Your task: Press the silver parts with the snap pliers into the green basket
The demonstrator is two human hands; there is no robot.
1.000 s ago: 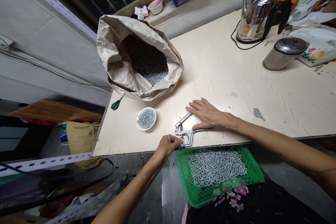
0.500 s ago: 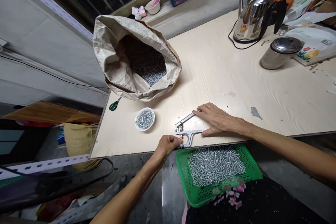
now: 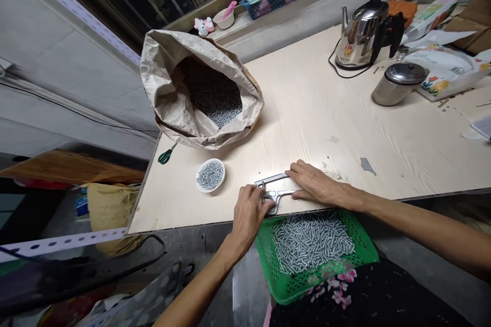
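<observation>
Left hand (image 3: 249,209): fingers curled narrow, tips laid against the head of the hand pliers (image 3: 278,194). Impossible to tell whether a part is pinched between them, the tips and the plier head being covered by the knuckles.

Right hand (image 3: 314,184): fingers extended and close together, pressed flat across the upper handle of the pliers, thumb along the lower handle. No wrap-around grip, only a flat press from above.

Pliers lying flat on the table (image 3: 345,112), at its near edge, handles drawn almost together, head toward the left hand.

Step in hand, as judged: pressing or seating work at the plier head, with the left hand steadying that end and the right bearing down on the handles.

Requirements for the next move, as judged: pressure on the handles eased off before anything is taken from the head, left fingertips kept out of the closing parts, and the tool kept from sliding off the edge.

Surroundings, placed from the pliers:
- Just in front and below, off the table edge: green basket (image 3: 268,260) filled with small metal parts (image 3: 314,242).
- Near, to the left: white dish (image 3: 199,184) of similar parts.
- Beyond, to the left: open sack (image 3: 172,92), with scissors (image 3: 166,155) at its foot.
- Well apart, beyond and to the right: kettle (image 3: 360,36) and steel pot (image 3: 399,84).
</observation>
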